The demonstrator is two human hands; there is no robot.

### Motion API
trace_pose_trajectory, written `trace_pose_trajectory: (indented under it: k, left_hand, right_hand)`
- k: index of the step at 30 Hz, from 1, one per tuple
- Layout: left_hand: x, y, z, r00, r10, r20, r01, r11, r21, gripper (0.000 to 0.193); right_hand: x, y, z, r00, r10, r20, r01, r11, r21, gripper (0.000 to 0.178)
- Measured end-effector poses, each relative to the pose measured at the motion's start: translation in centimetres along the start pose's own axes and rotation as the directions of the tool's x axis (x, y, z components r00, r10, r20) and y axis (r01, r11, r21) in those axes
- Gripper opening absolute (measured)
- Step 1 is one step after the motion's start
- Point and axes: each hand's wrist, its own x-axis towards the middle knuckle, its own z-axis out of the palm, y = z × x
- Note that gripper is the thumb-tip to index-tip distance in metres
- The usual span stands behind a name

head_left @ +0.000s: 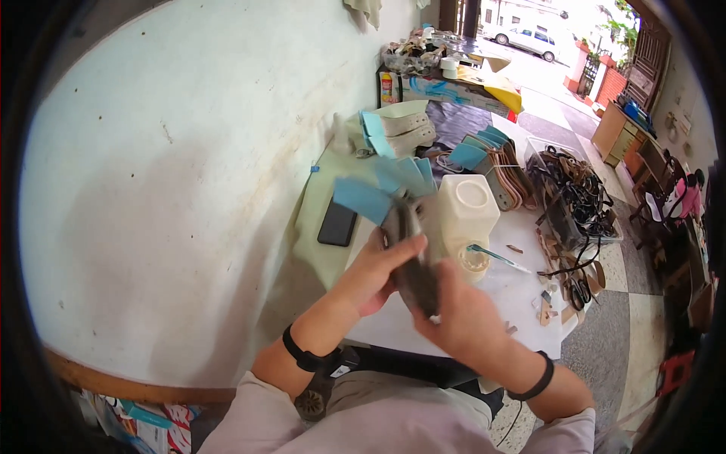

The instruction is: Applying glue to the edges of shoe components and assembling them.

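Between my two hands, over the near side of the table, is a dark stack of shoe insoles (417, 284), smeared by motion. Blue flaps stick out from its far end. My left hand (372, 271) wraps round its left side with the thumb across the top. On the other side, my right hand (467, 309) presses against the near end; its fingers are blurred and partly hidden. Just beyond the right hand stand a cream plastic jug (470, 208) and a small open jar (474, 259) with a blue-green brush (495, 256) lying across it.
A black phone (337, 224) lies at left by the wall. Farther back are tied insoles with blue ends (508, 178) and grey ones (408, 135). On the right stand a plastic bin of black straps (578, 189) and scissors (581, 293). Scraps litter the table's right edge.
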Motion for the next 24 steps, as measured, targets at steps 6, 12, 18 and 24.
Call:
trace_pose_trajectory:
  k: [6, 12, 18, 24]
  left_hand:
    - [0.6, -0.8, -1.2, 0.979, 0.204, 0.006, -0.203, 0.966, 0.158, 0.088]
    - [2.3, 0.3, -0.9, 0.967, 0.228, -0.112, -0.197, 0.952, 0.236, 0.041]
    - [6.8, 3.5, -5.8, 0.927, 0.351, -0.134, -0.250, 0.842, 0.478, 0.040]
    - [12.9, 3.3, -9.6, 0.893, 0.378, -0.244, -0.128, 0.734, 0.667, 0.049]
  right_hand:
    - [0.8, -1.2, 2.1, 0.994, 0.048, 0.100, -0.034, 0.989, -0.142, 0.076]
    - [1.5, -1.8, 1.2, 0.980, -0.003, 0.200, 0.024, 0.995, -0.102, 0.090]
    - [-1.5, 0.7, -4.0, 0.994, -0.011, 0.111, 0.020, 0.996, -0.082, 0.066]
    - [-5.9, 4.2, -6.5, 0.971, 0.180, 0.155, -0.157, 0.976, -0.150, 0.045]
